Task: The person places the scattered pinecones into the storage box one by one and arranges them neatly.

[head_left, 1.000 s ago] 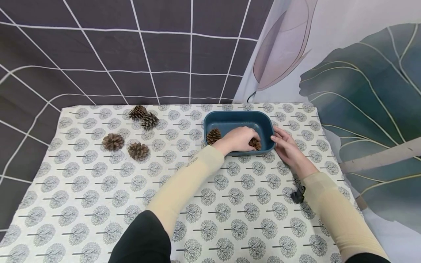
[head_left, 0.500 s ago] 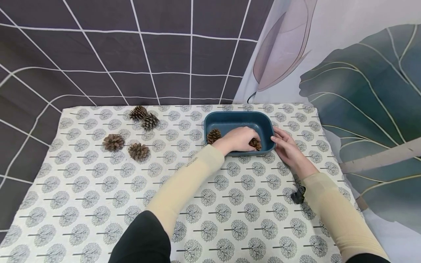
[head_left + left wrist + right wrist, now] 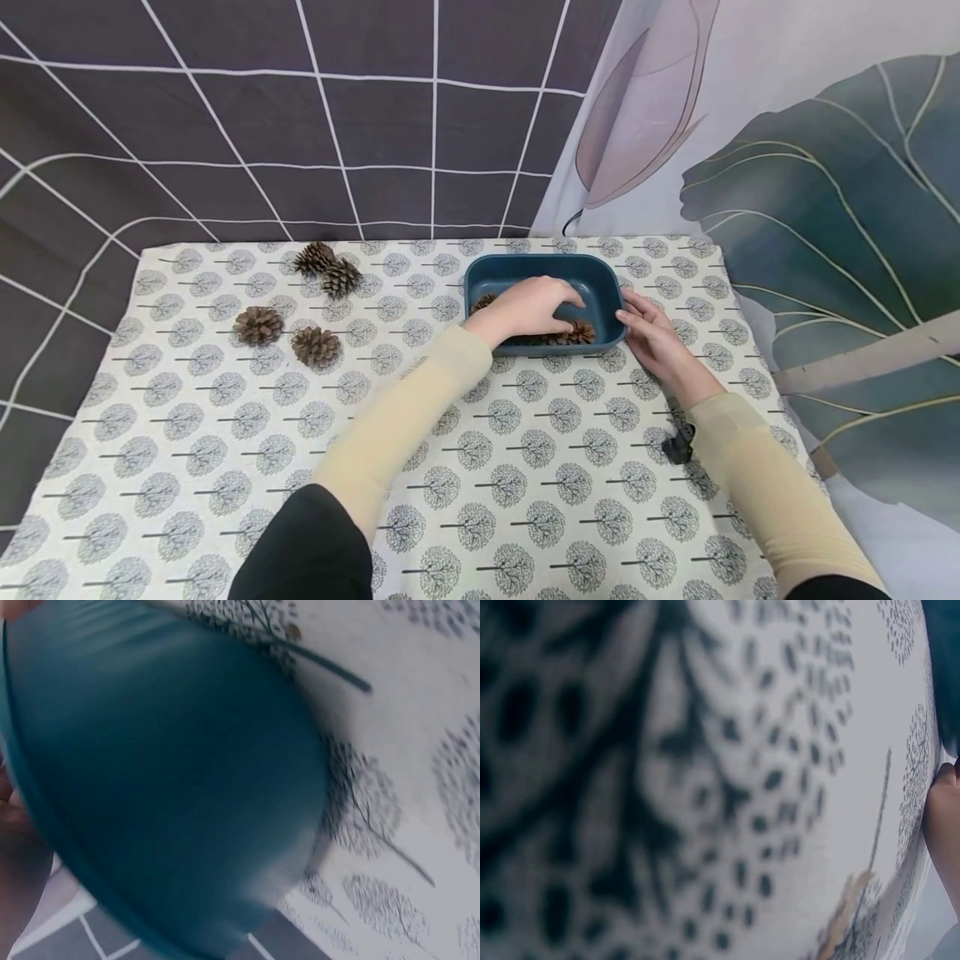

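My left hand [image 3: 528,308] is inside the blue-green box [image 3: 543,262], over brown pine cones. Its thumb and fingers are spread apart, with nothing seen between them. Just below the thumb lies a pine cone [image 3: 576,333] by the box's near wall. Another pine cone [image 3: 483,302] shows at the left end, partly hidden by the wrist. At the box's right end, my right hand [image 3: 656,337] holds the rim, thumb on the edge and fingers against the outside. In the left wrist view the blurred box wall [image 3: 180,765] fills much of the picture.
Several pine cones lie on the left side of the table: two touching at the back [image 3: 327,268], one at left [image 3: 258,325] and another in front [image 3: 316,345]. A tree-print cloth [image 3: 540,492] covers the table. A dark grid curtain [image 3: 375,125] hangs behind.
My left hand has let go of the pine cone at the box's right part, and has lifted and shifted slightly left with its fingers spread. The right hand stays at the box rim.
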`<state>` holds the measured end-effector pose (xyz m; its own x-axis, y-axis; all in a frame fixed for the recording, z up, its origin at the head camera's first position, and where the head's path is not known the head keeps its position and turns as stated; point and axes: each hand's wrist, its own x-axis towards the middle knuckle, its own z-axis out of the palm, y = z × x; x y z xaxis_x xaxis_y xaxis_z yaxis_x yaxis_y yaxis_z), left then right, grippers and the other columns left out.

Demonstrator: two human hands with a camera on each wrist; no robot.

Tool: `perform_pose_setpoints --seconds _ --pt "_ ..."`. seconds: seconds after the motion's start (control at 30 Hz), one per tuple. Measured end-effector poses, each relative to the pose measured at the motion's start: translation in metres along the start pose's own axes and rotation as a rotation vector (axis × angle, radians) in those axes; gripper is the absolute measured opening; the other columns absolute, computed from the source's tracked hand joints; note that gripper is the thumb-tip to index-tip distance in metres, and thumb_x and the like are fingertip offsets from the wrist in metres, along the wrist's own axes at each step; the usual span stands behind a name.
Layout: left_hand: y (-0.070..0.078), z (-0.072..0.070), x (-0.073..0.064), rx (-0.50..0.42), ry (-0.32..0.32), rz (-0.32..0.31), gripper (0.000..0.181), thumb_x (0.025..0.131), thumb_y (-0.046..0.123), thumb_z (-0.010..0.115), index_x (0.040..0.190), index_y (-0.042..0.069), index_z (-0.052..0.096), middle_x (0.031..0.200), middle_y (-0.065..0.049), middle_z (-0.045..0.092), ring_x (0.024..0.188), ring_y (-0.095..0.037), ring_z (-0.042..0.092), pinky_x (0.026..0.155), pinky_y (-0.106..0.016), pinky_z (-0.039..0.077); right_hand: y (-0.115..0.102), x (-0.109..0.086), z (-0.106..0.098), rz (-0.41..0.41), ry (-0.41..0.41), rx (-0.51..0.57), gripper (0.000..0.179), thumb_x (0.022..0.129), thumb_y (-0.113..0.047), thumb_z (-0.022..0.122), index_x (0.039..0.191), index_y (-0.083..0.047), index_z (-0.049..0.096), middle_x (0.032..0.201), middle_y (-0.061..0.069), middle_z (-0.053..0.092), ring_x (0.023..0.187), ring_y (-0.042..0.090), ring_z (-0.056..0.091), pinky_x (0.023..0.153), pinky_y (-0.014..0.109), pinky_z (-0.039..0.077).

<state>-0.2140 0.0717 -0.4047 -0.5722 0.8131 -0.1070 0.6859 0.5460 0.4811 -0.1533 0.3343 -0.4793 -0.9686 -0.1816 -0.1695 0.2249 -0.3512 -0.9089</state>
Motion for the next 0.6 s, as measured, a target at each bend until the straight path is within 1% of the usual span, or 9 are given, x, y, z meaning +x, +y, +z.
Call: perform_pose_setpoints --seconds 0.17,0.27,0.37,0.43,0.6 --pt "-0.008 -0.011 -0.016 -0.026 0.041 -0.013 0.046 0.101 0.028 0.075 0.144 0.013 0.066 0.153 -0.005 0.063 0.147 -0.023 0.055 0.128 -0.037 0.042 0.000 0.000 0.000 -0.006 0.000 0.010 0.040 0.106 0.005 0.054 0.142 -0.012 0.055 0.133 -0.009 0.071 0.120 0.004 0.069 0.105 0.016 0.056" --pt "-0.014 -0.016 -0.026 -0.031 0.084 -0.024 0.045 0.101 0.027 0.075 0.143 0.013 0.067 0.152 -0.005 0.064 0.146 -0.023 0.056 0.127 -0.037 0.043 -0.001 0.000 0.000 -0.005 -0.001 0.011 0.038 0.106 0.005 0.054 0.140 -0.014 0.058 0.133 -0.009 0.071 0.121 0.004 0.069 0.105 0.016 0.056" --pt "-0.021 -0.021 -0.038 -0.027 0.126 -0.031 0.044 0.101 0.025 0.075 0.142 0.013 0.067 0.150 -0.005 0.065 0.144 -0.023 0.058 0.126 -0.036 0.044 -0.001 0.000 0.001 -0.003 0.003 0.006 0.040 0.106 0.005 0.054 0.143 -0.012 0.055 0.133 -0.009 0.070 0.121 0.004 0.068 0.106 0.016 0.056" --pt "-0.026 -0.024 -0.046 -0.031 0.150 -0.030 0.042 0.101 0.023 0.074 0.141 0.011 0.068 0.149 -0.006 0.066 0.143 -0.024 0.059 0.126 -0.037 0.044 -0.001 0.001 0.001 0.004 0.001 0.000 0.044 0.107 0.004 0.053 0.148 -0.009 0.051 0.133 -0.010 0.069 0.121 0.004 0.068 0.106 0.016 0.056" --pt "-0.039 -0.030 -0.071 -0.064 0.187 -0.062 0.041 0.102 0.020 0.073 0.142 0.010 0.067 0.148 -0.008 0.066 0.142 -0.026 0.059 0.127 -0.040 0.043 -0.001 0.001 0.001 0.010 0.005 -0.020 0.053 0.107 0.004 0.053 0.158 -0.004 0.040 0.134 -0.011 0.068 0.122 0.003 0.068 0.105 0.016 0.056"
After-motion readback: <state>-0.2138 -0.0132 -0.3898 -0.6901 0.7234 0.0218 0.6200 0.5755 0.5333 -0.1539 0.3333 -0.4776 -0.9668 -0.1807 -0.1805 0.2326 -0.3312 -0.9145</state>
